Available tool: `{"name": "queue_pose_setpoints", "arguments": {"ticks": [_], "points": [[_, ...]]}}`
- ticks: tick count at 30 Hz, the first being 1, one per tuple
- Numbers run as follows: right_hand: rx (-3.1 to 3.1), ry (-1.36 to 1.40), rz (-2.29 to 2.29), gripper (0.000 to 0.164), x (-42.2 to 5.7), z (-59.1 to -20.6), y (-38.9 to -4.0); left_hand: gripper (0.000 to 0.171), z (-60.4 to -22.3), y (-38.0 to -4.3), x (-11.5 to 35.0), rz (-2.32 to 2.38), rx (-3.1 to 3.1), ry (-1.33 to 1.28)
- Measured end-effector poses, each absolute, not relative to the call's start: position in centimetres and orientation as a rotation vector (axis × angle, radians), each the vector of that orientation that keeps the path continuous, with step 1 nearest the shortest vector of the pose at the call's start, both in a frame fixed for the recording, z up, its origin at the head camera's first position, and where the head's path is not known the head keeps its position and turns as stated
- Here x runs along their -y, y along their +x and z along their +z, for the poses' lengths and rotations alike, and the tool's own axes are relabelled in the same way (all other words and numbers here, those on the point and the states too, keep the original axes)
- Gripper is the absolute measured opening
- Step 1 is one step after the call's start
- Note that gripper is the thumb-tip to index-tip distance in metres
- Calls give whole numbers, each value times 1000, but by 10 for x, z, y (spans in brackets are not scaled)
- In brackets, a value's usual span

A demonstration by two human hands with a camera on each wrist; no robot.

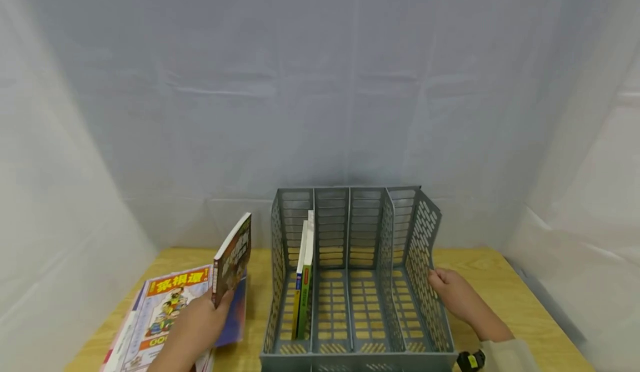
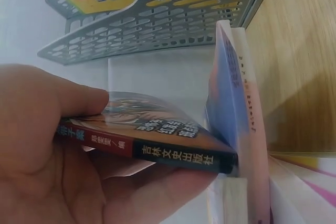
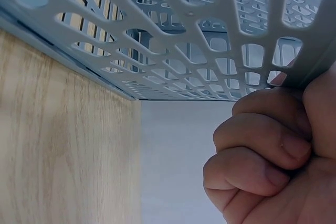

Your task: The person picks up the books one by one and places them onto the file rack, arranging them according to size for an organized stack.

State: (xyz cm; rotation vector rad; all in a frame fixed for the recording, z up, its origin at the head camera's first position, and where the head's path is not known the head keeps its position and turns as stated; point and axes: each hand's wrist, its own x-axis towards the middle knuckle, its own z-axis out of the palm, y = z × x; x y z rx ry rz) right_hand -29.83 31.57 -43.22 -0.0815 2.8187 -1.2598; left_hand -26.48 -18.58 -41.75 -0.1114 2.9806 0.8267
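My left hand grips a thin dark brown paperback book, held upright over the pile of books. In the left wrist view the thumb lies on the book's cover and the fingers are beneath it; its lower spine end is close to a pink and blue book. On the right, my right hand holds the edge of the side wall of a grey plastic file rack. Its fingers are curled at that wall in the right wrist view. A green-spined book and a yellow-spined book stand in the leftmost compartment.
Left of the rack, a pile of books and magazines lies on the wooden table, topped by a colourful comic magazine. A blue-covered book sticks out at its right. White sheeting encloses the back and sides.
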Motion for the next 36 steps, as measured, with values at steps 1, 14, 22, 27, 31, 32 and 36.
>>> {"name": "queue_pose_setpoints", "arguments": {"ticks": [1,14,22,27,31,32,36], "points": [[-2816,-80,-1263,47,-316,-433,-298,69,-418,-265,184,811,-2984,-103],[-2798,-35,-1273,46,-316,-433,-300,68,-421,-267,185,811,-3001,-75],[-2827,-28,-1261,45,-315,-434,-299,70,-420,-267,184,770,-2988,-82],[-2835,-33,-1263,45,-315,-433,-297,74,-420,-267,182,757,-2996,-72],[-2832,-43,-1268,45,-315,-432,-297,72,-420,-267,183,785,-2995,-67],[-2830,-44,-1269,45,-314,-432,-297,72,-420,-267,184,797,-2990,-66],[-2836,-48,-1259,45,-314,-432,-297,73,-422,-268,187,831,-2969,-70]]}}
